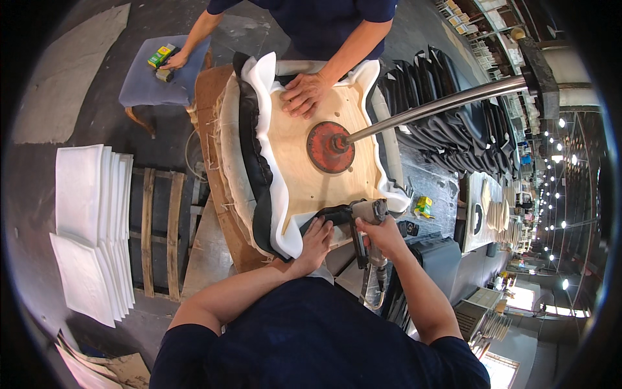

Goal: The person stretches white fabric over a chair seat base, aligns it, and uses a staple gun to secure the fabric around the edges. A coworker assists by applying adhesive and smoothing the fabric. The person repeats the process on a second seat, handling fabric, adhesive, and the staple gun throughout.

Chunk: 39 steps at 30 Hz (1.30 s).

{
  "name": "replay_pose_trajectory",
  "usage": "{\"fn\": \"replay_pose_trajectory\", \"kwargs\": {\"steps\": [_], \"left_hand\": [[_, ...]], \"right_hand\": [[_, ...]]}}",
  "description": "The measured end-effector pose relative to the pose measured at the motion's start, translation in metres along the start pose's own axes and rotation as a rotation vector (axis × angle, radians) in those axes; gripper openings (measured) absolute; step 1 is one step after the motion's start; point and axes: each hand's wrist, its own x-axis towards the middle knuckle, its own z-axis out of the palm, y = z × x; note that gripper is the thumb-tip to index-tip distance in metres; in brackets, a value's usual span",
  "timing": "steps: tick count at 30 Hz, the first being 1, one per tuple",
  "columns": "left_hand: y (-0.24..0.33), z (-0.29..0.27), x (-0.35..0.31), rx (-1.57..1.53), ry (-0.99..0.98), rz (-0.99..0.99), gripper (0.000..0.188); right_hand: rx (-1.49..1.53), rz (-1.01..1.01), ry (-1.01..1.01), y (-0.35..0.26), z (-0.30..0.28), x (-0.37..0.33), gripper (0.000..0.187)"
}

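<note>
A pale wooden seat board (285, 162) lies face up, edged by white foam padding (278, 201) and a black cover (251, 155). My left hand (315, 247) is at the near edge, its fingers bent onto the cover's folded flap and holding it against the board. In my right hand (383, 235) is a pneumatic staple gun (368, 212), its nose near that flap. A round red press plate (330, 148) on a metal rod (440, 107) bears on the board's middle. Opposite, a co-worker's hand (304, 94) lies flat on the wood.
The co-worker's other hand (175, 61) is at a tool and a green-yellow box (161, 56) on a blue stool (139, 84). White foam sheets (81, 194) stand left beside a wooden pallet (148, 227). Black covered pieces (447, 110) are stacked right; another small box (424, 206) lies nearer.
</note>
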Motion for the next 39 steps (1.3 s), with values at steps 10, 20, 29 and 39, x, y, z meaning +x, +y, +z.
{"fn": "replay_pose_trajectory", "kwargs": {"steps": [10,20,29,39], "left_hand": [[0.004,0.004,0.001,-0.019,0.026,-0.028,0.071],[0.008,-0.017,0.004,-0.067,0.088,0.019,0.058],[0.014,-0.055,0.009,-0.029,0.097,-0.053,0.02],[0.026,-0.063,0.021,0.091,0.045,-0.021,0.018]], "right_hand": [[-0.119,0.03,0.007,-0.01,0.002,0.004,0.029],[0.192,-0.099,-0.028,0.024,-0.02,-0.006,0.026],[0.627,-0.443,0.378,0.16,-0.068,-0.041,0.047],[0.782,-0.094,0.726,0.284,-0.114,-0.053,0.051]]}}
